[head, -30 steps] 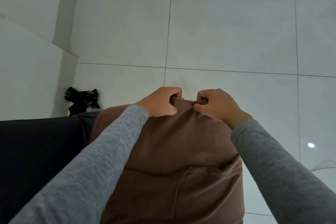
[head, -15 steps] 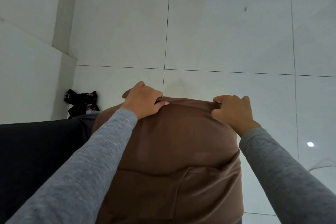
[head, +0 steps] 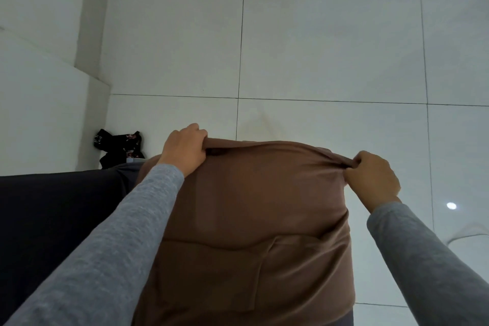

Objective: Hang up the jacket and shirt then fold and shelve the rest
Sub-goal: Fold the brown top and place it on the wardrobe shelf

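While pale floor tiles [head: 330, 42] fill the upper frame, left hand [head: 185, 148] and right hand [head: 373, 177] each grip a brown garment's [head: 251, 206] top edge, stretched between them at centre; a dark cloth heap [head: 119, 148] lies mid-left.

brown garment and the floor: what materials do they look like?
Brown garment: soft matte cloth, maybe knit or fleece; it drapes and bunches where left hand and right hand grip it. Floor: glossy pale tile, likely ceramic; grout lines and a light reflection show.
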Tool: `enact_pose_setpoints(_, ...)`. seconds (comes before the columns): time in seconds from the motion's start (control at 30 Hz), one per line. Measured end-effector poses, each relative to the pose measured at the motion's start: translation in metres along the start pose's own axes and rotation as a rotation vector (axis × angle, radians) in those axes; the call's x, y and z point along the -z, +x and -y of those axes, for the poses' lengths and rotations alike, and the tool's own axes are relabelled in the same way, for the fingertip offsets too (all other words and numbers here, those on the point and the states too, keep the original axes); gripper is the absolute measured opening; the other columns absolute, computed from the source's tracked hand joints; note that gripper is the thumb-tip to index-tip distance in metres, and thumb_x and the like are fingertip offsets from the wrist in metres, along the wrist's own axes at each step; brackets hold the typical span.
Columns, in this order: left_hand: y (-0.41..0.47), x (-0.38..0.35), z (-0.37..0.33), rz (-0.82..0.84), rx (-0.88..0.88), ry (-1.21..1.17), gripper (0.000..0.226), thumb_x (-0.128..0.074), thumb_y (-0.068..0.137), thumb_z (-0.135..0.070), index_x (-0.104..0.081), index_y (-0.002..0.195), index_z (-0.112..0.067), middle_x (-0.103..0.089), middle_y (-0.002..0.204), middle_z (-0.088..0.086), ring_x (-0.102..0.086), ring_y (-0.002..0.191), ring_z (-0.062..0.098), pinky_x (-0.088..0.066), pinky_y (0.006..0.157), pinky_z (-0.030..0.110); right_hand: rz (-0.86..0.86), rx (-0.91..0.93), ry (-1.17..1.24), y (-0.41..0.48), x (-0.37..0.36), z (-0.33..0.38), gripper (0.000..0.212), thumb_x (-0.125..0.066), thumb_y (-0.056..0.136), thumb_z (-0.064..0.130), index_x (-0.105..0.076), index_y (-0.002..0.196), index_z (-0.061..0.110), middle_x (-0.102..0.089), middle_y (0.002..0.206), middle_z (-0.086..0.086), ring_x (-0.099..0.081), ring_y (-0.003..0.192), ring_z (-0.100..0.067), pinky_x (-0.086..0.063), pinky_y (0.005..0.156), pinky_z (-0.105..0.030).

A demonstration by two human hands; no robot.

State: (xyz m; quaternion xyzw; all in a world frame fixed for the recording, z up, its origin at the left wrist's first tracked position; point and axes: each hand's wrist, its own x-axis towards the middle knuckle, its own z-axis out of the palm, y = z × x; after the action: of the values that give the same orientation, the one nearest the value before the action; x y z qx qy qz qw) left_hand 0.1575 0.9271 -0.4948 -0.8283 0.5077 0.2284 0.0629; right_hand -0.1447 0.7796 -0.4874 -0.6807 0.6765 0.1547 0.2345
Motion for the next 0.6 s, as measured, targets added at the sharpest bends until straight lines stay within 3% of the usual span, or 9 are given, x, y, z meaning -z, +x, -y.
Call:
enact_pose_setpoints(0.1, -0.011, -0.002, 0.017, -0.091, 0.12, -0.178, 0.006, -0.054, 0.084, -0.01, -0.056, 0.086, -0.004, -0.046, 0.087, 0.007, -0.051, 0.084, 0.028, -0.039, 0.074, 0.034, -0.028, -0.074, 0.175, -0.006, -0.002, -0.011, 0.008, -0.051, 0.078, 0.006, -0.056, 0.084, 0.007, -0.055, 0.082, -0.01, -0.052, 0.076, -0.032, -0.039, 0.066, -0.033)
enact_pose_setpoints(0.2, -0.024, -0.004, 0.024, -0.16, 0.105, -0.489, 0.01, -0.059, 0.086, -0.012, -0.062, 0.092, -0.004, -0.055, 0.094, 0.006, -0.049, 0.092, 0.022, -0.037, 0.081, 0.03, -0.085, -0.108, 0.38, -0.015, -0.006, -0.02, 0.006, -0.054, 0.081, 0.007, -0.056, 0.084, 0.003, -0.058, 0.082, -0.013, -0.055, 0.079, -0.033, -0.04, 0.067, -0.034)
enact_pose_setpoints(0.27, -0.039, -0.002, 0.025, -0.211, 0.08, -0.699, 0.003, -0.06, 0.087, -0.01, -0.062, 0.086, -0.011, -0.058, 0.081, 0.001, -0.051, 0.078, 0.016, -0.039, 0.073, 0.029, -0.137, -0.117, 0.513, -0.022, -0.008, -0.021, 0.006, -0.054, 0.079, 0.001, -0.055, 0.084, 0.0, -0.058, 0.084, -0.014, -0.056, 0.08, -0.032, -0.041, 0.068, -0.034)
enact_pose_setpoints(0.3, -0.048, 0.001, 0.024, -0.253, 0.083, -0.75, 0.013, -0.059, 0.087, -0.009, -0.056, 0.076, -0.014, -0.052, 0.07, -0.001, -0.047, 0.067, 0.012, -0.038, 0.065, 0.028, -0.165, -0.113, 0.553, -0.027, -0.009, -0.022, 0.007, -0.053, 0.077, -0.002, -0.054, 0.084, -0.002, -0.058, 0.083, -0.014, -0.055, 0.081, -0.031, -0.04, 0.069, -0.034)
enact_pose_setpoints(0.4, -0.075, 0.007, 0.021, -0.379, 0.048, -0.754, 0.032, -0.055, 0.087, -0.006, -0.041, 0.066, -0.025, -0.041, 0.058, -0.008, -0.038, 0.055, 0.005, -0.032, 0.056, 0.022, -0.249, -0.117, 0.631, -0.043, -0.011, -0.023, 0.013, -0.05, 0.074, -0.006, -0.053, 0.084, 0.002, -0.057, 0.093, -0.017, -0.053, 0.082, -0.028, -0.038, 0.068, -0.03)
enact_pose_setpoints(0.5, -0.106, 0.009, 0.019, -0.473, 0.0, -0.651, 0.01, -0.054, 0.088, -0.018, -0.054, 0.079, -0.014, -0.051, 0.066, -0.003, -0.05, 0.061, 0.013, -0.039, 0.061, 0.026, -0.327, -0.133, 0.722, -0.063, -0.008, -0.026, 0.017, -0.047, 0.075, -0.008, -0.048, 0.082, 0.008, -0.056, 0.103, -0.018, -0.051, 0.08, -0.023, -0.042, 0.066, -0.024)
enact_pose_setpoints(0.6, -0.14, 0.0, 0.019, -0.562, -0.045, -0.516, 0.029, -0.05, 0.084, -0.03, -0.06, 0.083, -0.003, -0.057, 0.064, 0.008, -0.053, 0.056, 0.022, -0.043, 0.056, 0.03, -0.376, -0.135, 0.814, -0.089, -0.002, -0.029, 0.029, -0.041, 0.075, -0.01, -0.04, 0.072, 0.019, -0.055, 0.09, -0.011, -0.053, 0.085, -0.026, -0.046, 0.08, -0.034)
